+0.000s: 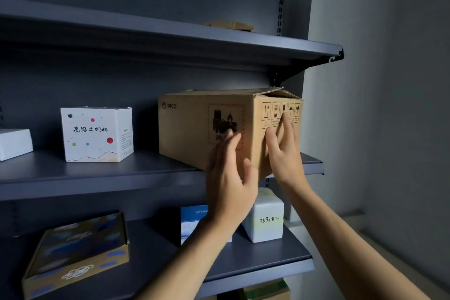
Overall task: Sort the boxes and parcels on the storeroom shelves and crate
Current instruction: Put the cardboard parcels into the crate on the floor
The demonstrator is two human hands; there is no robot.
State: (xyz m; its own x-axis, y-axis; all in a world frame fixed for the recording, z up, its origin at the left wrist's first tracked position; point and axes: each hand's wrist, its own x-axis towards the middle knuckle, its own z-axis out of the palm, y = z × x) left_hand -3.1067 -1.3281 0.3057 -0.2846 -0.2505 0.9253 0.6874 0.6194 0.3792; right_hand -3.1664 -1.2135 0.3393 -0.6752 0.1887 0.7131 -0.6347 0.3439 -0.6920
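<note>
Centre right of the frame, the brown cardboard box (pixel 194 129) sits on the middle shelf (pixel 121 173), turned at an angle so its near lower corner pokes out past the shelf's front lip. Your two hands bracket that corner.

Your left hand (pixel 229 178) comes up from the bottom centre, back of the hand toward the camera. Its fingers (pixel 226 148) are straight and held together, laid on the box's long printed face just under the black hazard mark. The thumb is spread off to the right toward the corner. Nothing is curled round the box.

Your right hand (pixel 282 151) is flat on the short end face. Its fingers are straight and a little fanned, and the index tip reaches up into the row of handling symbols. That forearm runs down to the lower right of the frame.

The box's top flap stands slightly lifted at the far right end.

To the left on the same shelf stand a white box with coloured dots (pixel 97 134) and, at the left edge, another white box (pixel 14 143). On the lower shelf (pixel 267 260) below, a white block with handwritten numbers (pixel 265 219) sits just beside your left wrist, and a flat patterned box (pixel 78 251) lies at lower left.
</note>
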